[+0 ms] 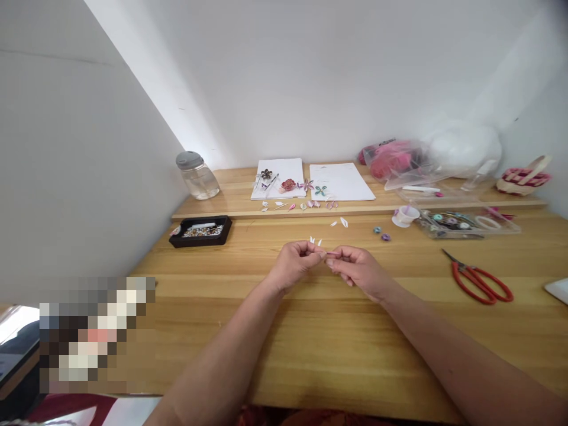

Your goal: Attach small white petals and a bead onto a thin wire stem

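Note:
Over the middle of the table, my left hand (295, 263) and my right hand (360, 271) meet fingertip to fingertip, both pinched closed. Between them runs a small thin pinkish piece (331, 254); its exact kind is too small to tell. Just behind the fingers, white petal-shaped pieces (319, 242) show, partly hidden by my left hand. Farther back lie two more white petal pieces (344, 222). Two small spools (386, 237), one purple and one teal, rest to the right of them.
Red-handled scissors (481, 283) lie at right. Behind them are an open clear box (452, 223) of supplies and a white ribbon roll (404, 216). A black bead tray (201, 231) and a bottle (198, 176) stand left. White papers (341, 183) and flower pieces (288, 184) occupy the raised back ledge.

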Motion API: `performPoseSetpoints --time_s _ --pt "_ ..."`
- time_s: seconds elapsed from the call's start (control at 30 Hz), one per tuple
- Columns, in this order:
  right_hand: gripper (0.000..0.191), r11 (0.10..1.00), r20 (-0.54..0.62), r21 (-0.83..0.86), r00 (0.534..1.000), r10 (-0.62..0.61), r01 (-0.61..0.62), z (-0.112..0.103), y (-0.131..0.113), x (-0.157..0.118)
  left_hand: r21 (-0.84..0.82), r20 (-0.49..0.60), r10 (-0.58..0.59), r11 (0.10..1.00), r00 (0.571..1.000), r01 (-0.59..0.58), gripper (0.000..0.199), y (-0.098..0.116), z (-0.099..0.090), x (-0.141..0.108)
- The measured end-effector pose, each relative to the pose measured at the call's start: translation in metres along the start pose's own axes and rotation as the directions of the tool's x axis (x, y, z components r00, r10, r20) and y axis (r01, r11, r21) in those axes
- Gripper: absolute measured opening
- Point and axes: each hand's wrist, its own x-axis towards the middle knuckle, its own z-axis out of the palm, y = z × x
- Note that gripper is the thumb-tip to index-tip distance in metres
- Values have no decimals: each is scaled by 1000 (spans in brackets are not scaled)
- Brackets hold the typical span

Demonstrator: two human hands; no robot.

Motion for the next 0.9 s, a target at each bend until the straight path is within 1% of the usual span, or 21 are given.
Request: performPoseSetpoints --time_s 0.1,0.2,0.27,0.37,0.5,0.6,0.67,0.77,0.9 --pt "30 994 15 -92 998 -59 60 5 -1 -3 22 -113 27 999 993 -25 30 -3 1 3" --pt "25 963 3 -206 984 -177 174 5 -4 -7 142 -155 73 989 985 -51 24 -4 0 4" --pt "21 940 -21 -252 970 -242 229 3 -7 -8 235 -136 89 971 987 -55 20 -3 -1 3" --pt "17 923 -38 -272 955 -293 272 -2 -9 -9 322 -50 78 945 996 -58 16 0 -1 1" --pt "18 933 -35 -249 961 -275 258 -9 -13 -7 335 83 20 941 996 -47 17 4 -1 -4" --pt "22 948 -10 -199 967 -255 248 -11 -12 -4 277 166 -15 960 986 -32 21 7 0 -6" --pt "25 961 7 -152 973 -232 230 -11 -10 -1 244 200 -30 969 979 -20 22 8 0 -7" --pt "29 978 1 -88 982 -187 187 -12 -6 2 209 201 -49 978 978 6 25 9 0 -8" --pt "35 997 -18 -17 997 -81 81 -10 -4 3 132 151 -25 991 988 5 31 7 -1 -6"
